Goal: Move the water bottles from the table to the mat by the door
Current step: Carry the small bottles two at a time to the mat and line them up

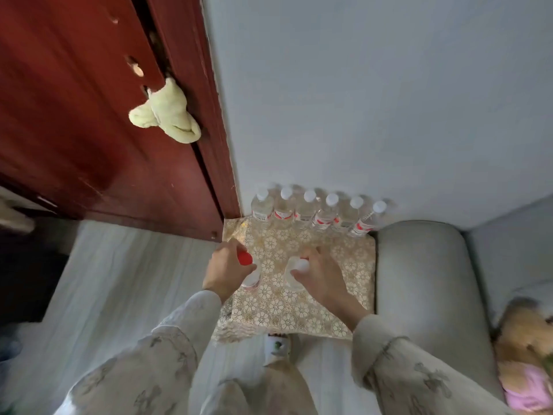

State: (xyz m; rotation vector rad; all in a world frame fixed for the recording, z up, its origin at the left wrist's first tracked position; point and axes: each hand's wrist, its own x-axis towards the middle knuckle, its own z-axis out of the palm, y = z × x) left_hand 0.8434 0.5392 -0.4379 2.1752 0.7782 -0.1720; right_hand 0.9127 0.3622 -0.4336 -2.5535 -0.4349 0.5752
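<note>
A gold-and-white floral mat [302, 307] lies on the floor beside the red door [89, 115]. Along the wall at its far edge stands a row of several clear water bottles [305, 209] with white caps and red labels. My left hand [224, 271] grips a red-capped bottle [246, 259] from above, over the mat's left side. My right hand [321, 277] holds a white-capped bottle [299, 266] by its top, over the middle of the mat. Both bottles are upright.
A grey sofa arm [425, 295] borders the mat on the right, with a stuffed toy [526, 354] beside it. A pale green cloth [167, 115] hangs on the door's handle. My slippered foot [276, 347] stands at the mat's near edge.
</note>
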